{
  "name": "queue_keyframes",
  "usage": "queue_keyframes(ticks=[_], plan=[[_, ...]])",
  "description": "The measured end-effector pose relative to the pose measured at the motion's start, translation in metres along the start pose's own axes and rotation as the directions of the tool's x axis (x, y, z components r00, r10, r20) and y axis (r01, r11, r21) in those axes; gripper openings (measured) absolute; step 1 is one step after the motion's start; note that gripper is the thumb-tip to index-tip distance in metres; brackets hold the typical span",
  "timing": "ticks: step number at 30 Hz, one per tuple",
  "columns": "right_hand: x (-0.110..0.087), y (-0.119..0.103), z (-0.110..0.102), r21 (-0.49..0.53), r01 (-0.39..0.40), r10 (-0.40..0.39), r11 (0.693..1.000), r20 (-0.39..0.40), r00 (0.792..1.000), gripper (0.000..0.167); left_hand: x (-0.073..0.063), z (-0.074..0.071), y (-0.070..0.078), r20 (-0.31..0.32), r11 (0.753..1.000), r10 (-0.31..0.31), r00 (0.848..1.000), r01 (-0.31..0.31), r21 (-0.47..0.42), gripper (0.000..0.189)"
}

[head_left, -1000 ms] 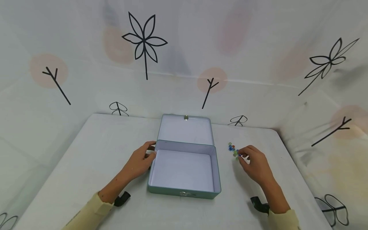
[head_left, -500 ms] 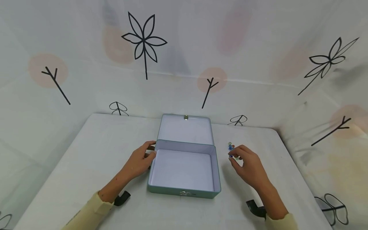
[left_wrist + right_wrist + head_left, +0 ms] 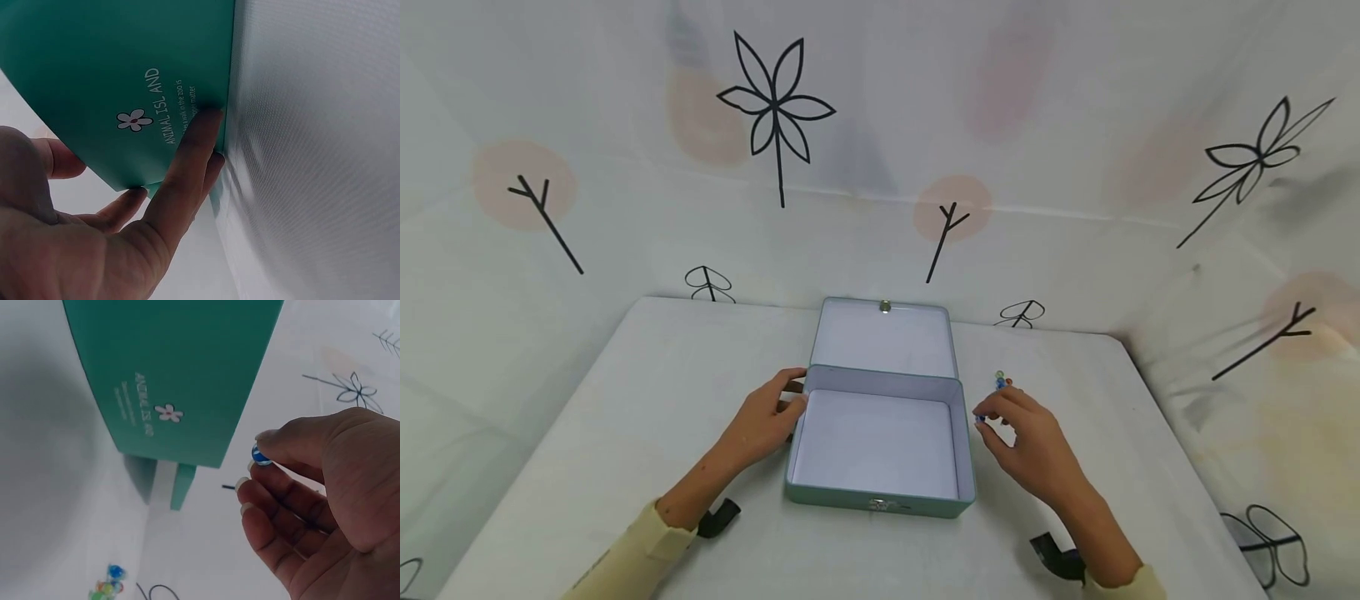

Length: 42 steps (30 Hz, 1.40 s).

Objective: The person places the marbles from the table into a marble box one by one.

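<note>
A green tin box (image 3: 917, 507) with a white inside stands on the table, its lid (image 3: 883, 337) folded back behind it. My left hand (image 3: 767, 421) rests against the box's left side. In the left wrist view its fingers (image 3: 181, 181) lie along the printed green wall, with the thumb at the rim. My right hand (image 3: 1030, 442) pinches a clear and blue glass marble (image 3: 261, 454) between thumb and forefinger, just right of the box and apart from it. Several more marbles (image 3: 1000, 379) lie on the table behind the right hand, which partly hides them.
The table has a white cloth (image 3: 700, 350). A white hanging with black plant drawings (image 3: 880, 167) rises behind and at the sides. Dark curved pieces sit at the left wrist (image 3: 718, 518) and the right wrist (image 3: 1060, 558).
My right hand has moved left from the marble group toward the box, carrying a blue marble. The left hand and the box have stayed where they were.
</note>
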State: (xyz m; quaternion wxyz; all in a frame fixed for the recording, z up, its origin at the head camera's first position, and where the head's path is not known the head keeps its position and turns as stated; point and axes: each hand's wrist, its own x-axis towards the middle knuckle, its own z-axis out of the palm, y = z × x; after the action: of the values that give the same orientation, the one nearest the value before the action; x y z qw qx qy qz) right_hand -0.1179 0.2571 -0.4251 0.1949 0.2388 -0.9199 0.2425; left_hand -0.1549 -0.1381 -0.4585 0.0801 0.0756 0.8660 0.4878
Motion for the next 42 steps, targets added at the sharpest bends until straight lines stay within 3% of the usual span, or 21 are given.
queue_keyframes(ticks=[15,25,37,42], plan=[[-0.001,-0.016,0.010,0.035,0.022,-0.024,0.999,0.053,0.998,0.028,0.000,0.000,0.000,0.007,1.000,-0.002,1.000,0.002,0.012,0.053],[0.000,-0.015,0.008,0.046,0.048,-0.050,0.998,0.038,0.998,0.030,0.000,0.001,0.000,0.007,1.000,-0.001,1.000,0.001,0.014,0.053],[0.002,0.005,0.002,0.028,0.053,-0.052,0.998,-0.036,0.998,0.032,0.000,0.000,0.000,0.008,1.000,0.007,1.000,-0.007,0.003,0.052],[0.002,0.018,0.000,0.016,0.017,-0.016,1.000,-0.051,0.999,0.033,0.000,-0.001,0.000,0.009,1.000,0.015,1.000,-0.015,0.002,0.052]])
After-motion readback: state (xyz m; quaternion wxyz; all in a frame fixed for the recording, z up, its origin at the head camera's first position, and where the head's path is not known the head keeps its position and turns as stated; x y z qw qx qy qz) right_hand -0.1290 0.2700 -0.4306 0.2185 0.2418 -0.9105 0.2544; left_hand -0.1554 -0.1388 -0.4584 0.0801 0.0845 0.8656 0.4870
